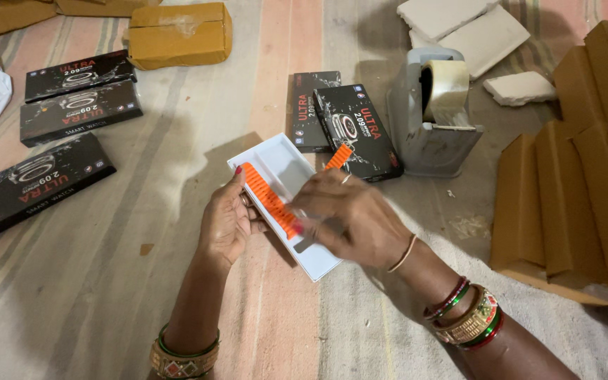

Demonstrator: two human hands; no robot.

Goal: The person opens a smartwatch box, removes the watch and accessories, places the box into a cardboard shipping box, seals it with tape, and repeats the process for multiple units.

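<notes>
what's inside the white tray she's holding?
An orange strap lies along the white tray, and another orange piece shows at its far side. The right hand covers the tray's middle; the left hand grips its edge. Anything beneath is hidden.

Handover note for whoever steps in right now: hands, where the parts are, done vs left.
Left hand: holds the white tray by its left edge, tray tilted over the striped mat.
Right hand: over the tray's lower half, fingers on the orange strap; it is blurred, so the grip is unclear.
Parts: one strap piece lies along the tray, a second orange strap end shows above the right hand. Two black boxes and a tape dispenser sit just beyond; three more black boxes lie far left.
Done: strap is in the tray.
Left: tray is not in any box yet.
</notes>
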